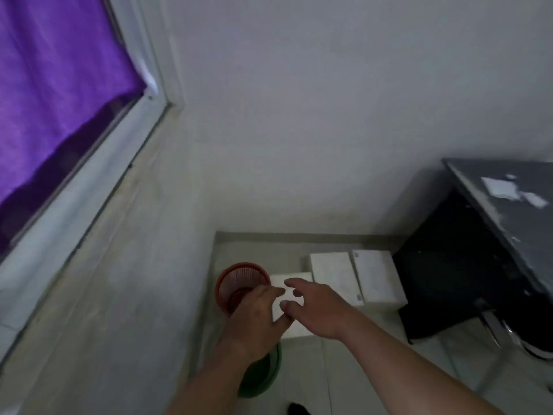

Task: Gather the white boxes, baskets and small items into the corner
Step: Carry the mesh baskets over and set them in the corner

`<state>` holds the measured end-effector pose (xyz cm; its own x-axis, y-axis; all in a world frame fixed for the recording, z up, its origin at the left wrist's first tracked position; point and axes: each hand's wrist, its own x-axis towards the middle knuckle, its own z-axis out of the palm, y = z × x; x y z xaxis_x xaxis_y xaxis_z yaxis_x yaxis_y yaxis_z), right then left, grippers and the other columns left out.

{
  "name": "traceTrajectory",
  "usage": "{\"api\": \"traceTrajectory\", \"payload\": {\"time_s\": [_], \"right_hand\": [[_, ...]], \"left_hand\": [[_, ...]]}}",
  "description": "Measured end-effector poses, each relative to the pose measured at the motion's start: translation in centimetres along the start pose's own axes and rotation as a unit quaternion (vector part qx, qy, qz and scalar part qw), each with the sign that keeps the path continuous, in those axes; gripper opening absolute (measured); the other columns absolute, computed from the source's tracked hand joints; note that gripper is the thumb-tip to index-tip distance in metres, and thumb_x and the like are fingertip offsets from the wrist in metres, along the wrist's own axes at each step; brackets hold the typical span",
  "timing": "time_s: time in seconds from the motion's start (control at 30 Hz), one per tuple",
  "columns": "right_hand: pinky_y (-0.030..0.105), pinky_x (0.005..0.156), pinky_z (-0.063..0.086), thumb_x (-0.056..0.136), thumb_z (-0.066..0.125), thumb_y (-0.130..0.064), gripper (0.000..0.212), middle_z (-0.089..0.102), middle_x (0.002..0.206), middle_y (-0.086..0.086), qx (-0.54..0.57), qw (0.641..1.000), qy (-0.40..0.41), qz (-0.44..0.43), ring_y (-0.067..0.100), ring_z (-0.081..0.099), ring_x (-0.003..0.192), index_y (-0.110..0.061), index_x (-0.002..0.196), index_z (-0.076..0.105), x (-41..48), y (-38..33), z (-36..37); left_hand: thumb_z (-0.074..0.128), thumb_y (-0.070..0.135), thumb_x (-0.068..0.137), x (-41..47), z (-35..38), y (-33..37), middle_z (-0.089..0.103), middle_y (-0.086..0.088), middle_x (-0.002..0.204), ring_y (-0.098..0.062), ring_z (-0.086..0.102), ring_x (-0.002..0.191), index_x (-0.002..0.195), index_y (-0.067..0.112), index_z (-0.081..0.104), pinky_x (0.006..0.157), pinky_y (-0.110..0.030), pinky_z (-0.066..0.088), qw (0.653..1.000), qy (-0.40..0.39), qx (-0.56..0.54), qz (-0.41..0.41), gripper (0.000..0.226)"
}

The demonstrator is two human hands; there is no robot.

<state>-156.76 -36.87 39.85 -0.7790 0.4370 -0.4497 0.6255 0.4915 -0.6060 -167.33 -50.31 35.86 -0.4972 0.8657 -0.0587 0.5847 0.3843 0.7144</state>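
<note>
Here, left hand (257,320) fingers curled gripping white box (291,283) edge; right hand (320,310) fingers spread, touching it.

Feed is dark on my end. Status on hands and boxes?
Left hand and right hand both on nearest white box, grip unclear. Two white boxes already by the wall. Red basket close left; green basket under left wrist.

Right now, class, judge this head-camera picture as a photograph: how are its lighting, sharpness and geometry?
Head view: dim, flat light and little contrast; the purple curtain is the only vivid colour; the hands, left hand and right hand, are softly motion-blurred over a white box; the wide lens leans the window frame.
</note>
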Motion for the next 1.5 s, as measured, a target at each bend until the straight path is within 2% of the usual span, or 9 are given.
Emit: {"api": "traceTrajectory", "payload": {"time_s": [0.17,0.3,0.53,0.8,0.97,1.1,1.2,1.37,1.5], "right_hand": [[0.022,0.088,0.040,0.089,0.051,-0.057,0.061,0.053,0.141,-0.003,0.054,0.996,0.060,0.049,0.012,0.054,0.121,-0.038,0.145,0.039,-8.2,1.4,0.9],[0.026,0.097,0.043,0.087,0.050,-0.060,0.067,0.051,0.144,0.000,0.093,0.984,0.112,0.107,0.013,0.053,0.124,-0.036,0.147,0.036,-15.6,4.8,0.8],[0.025,0.090,0.044,0.091,0.050,-0.057,0.058,0.054,0.138,0.002,0.135,0.933,0.250,0.222,0.016,0.055,0.118,-0.034,0.143,0.041,-34.4,14.7,-0.4],[0.016,0.091,0.034,0.091,0.049,-0.061,0.066,0.049,0.144,0.001,0.218,0.816,0.371,0.386,0.009,0.050,0.123,-0.032,0.149,0.035,-63.9,27.6,7.3],[0.023,0.100,0.038,0.092,0.049,-0.060,0.063,0.048,0.147,0.001,0.275,0.719,0.414,0.486,0.014,0.049,0.129,-0.034,0.148,0.035,-78.9,32.6,13.3],[0.024,0.092,0.042,0.093,0.050,-0.056,0.055,0.053,0.140,0.000,0.276,0.664,0.444,0.535,0.015,0.055,0.118,-0.035,0.143,0.043,-86.2,35.7,16.3],[0.020,0.085,0.040,0.093,0.052,-0.054,0.047,0.058,0.134,-0.004,0.289,0.631,0.465,0.550,0.006,0.053,0.102,-0.039,0.137,0.049,-90.1,38.8,17.5],[0.024,0.098,0.043,0.091,0.053,-0.056,0.057,0.057,0.135,-0.002,0.315,0.560,0.489,0.590,0.011,0.055,0.113,-0.033,0.143,0.044,-95.4,45.5,17.2],[0.024,0.099,0.042,0.092,0.053,-0.055,0.056,0.058,0.135,-0.001,0.338,0.526,0.495,0.604,0.011,0.056,0.114,-0.033,0.143,0.044,-98.6,49.4,16.2]], "left_hand": [[0.063,0.039,0.089,-3.6,0.6,4.4,0.055,0.005,0.126,-0.013,0.051,0.117,0.133,0.019,0.055,0.098,-0.033,0.044,0.993,-0.043,0.049,0.101,0.049],[0.062,0.042,0.088,-5.6,3.8,9.4,0.055,0.007,0.131,-0.013,0.050,0.120,0.132,0.023,0.055,0.100,-0.032,0.042,0.973,-0.096,0.089,0.189,0.049],[0.062,0.043,0.086,-10.7,15.4,24.2,0.059,0.004,0.126,-0.016,0.055,0.114,0.130,0.023,0.057,0.096,-0.033,0.044,0.898,-0.200,0.104,0.379,0.049],[0.057,0.052,0.088,-28.4,35.1,41.8,0.055,0.007,0.130,-0.012,0.052,0.119,0.132,0.025,0.056,0.099,-0.026,0.041,0.759,-0.331,0.093,0.554,0.051],[0.050,0.063,0.088,-41.2,44.5,48.9,0.051,0.012,0.135,-0.010,0.049,0.120,0.136,0.033,0.048,0.096,-0.029,0.044,0.675,-0.410,0.114,0.603,0.057],[0.048,0.065,0.087,-47.4,50.7,53.6,0.053,0.009,0.133,-0.014,0.050,0.118,0.135,0.035,0.048,0.094,-0.032,0.044,0.613,-0.447,0.149,0.635,0.056],[0.050,0.063,0.087,-50.1,55.5,57.3,0.054,0.006,0.132,-0.016,0.052,0.116,0.134,0.031,0.050,0.092,-0.031,0.045,0.574,-0.466,0.167,0.652,0.057],[0.052,0.060,0.089,-52.3,64.0,63.9,0.054,0.001,0.130,-0.018,0.053,0.113,0.135,0.025,0.050,0.089,-0.033,0.048,0.513,-0.489,0.187,0.680,0.058],[0.053,0.060,0.088,-53.5,69.7,68.8,0.055,-0.002,0.132,-0.021,0.054,0.115,0.136,0.024,0.051,0.094,-0.032,0.046,0.465,-0.496,0.207,0.703,0.060]]}}
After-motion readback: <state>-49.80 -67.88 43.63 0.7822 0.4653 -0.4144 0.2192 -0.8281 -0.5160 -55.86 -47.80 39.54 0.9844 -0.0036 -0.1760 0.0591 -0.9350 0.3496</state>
